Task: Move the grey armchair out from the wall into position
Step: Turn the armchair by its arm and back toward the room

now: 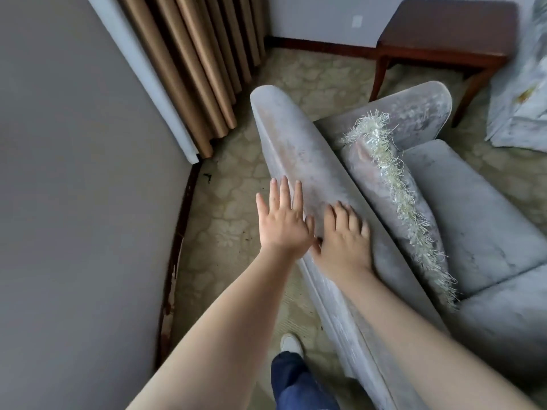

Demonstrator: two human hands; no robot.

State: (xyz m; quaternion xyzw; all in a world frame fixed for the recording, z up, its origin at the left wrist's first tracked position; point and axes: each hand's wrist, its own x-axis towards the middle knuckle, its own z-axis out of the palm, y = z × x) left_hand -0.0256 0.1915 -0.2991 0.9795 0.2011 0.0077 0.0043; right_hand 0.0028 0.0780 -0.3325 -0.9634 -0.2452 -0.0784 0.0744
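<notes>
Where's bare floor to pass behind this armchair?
Bare carpet runs between the left wall and the armchair back, up to the curtain. Crowded on the right: the wooden side table stands close beside the chair, and the fringed cushion leans inside against its back.

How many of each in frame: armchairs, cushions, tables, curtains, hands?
Grey armchair: 1
Fringed cushion: 1
Wooden side table: 1
Curtain: 1
Hands: 2, left hand and right hand
Total: 6
</notes>
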